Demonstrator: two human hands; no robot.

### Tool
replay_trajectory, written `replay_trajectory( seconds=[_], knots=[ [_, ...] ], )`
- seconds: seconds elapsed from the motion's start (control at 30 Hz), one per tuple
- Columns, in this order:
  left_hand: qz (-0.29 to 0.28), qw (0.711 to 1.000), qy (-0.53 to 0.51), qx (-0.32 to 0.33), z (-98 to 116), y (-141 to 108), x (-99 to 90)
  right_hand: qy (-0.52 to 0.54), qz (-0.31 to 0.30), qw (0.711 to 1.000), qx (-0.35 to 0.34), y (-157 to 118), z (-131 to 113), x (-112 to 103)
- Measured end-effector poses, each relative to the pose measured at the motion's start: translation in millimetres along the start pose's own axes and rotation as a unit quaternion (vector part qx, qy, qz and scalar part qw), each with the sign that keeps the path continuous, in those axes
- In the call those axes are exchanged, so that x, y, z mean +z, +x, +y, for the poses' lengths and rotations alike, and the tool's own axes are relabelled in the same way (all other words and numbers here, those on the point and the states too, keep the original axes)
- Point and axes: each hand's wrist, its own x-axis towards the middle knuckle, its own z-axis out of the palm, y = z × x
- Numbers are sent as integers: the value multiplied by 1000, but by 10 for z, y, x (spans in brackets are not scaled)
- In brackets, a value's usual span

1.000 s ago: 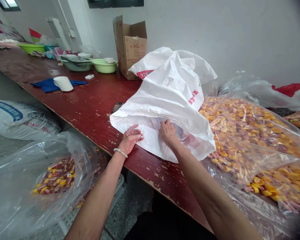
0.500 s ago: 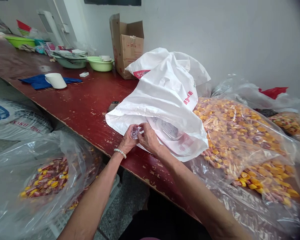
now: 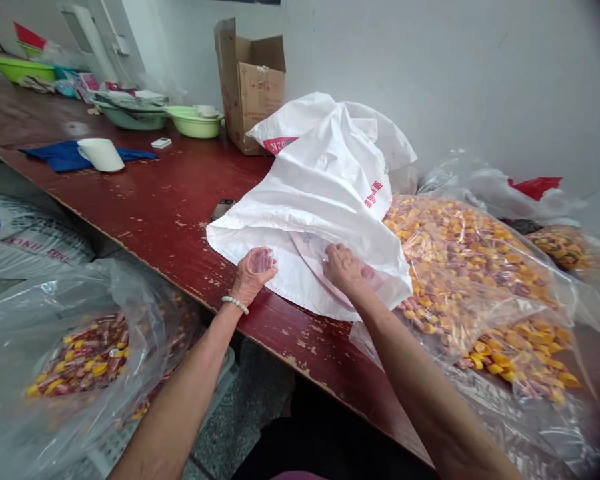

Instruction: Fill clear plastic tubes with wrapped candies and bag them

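Note:
Small clear plastic pieces (image 3: 263, 260) lie in my left hand (image 3: 253, 275), whose fingers are wrapped round them; a pale bead bracelet circles that wrist. My right hand (image 3: 344, 265) reaches into the mouth of a white woven sack (image 3: 325, 180), its fingers curled down. Clear round plastic (image 3: 321, 247) shows by those fingertips, but whether they grip any of it is hidden. The sack lies on its side on the red table (image 3: 180, 200), its mouth facing me.
To the right lies a clear bag of yellow-capped pieces (image 3: 465, 247). An open bag of similar pieces (image 3: 87, 357) stands low at the left. Further back are a cardboard box (image 3: 260, 100), a green basin (image 3: 195, 125), a white mug (image 3: 103, 155) on blue cloth and a small dark object (image 3: 223, 209).
My right hand has left my left hand and moved right into the sack's mouth. My left hand has shifted slightly left, still holding the clear plastic pieces.

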Motion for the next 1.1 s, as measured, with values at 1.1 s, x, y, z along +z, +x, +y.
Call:
replay_trajectory(
  seconds=[1.1],
  knots=[
    [-273,956,-72,-74,274,-816,201,385,21,901,-201,-798,-17,60]
  ],
)
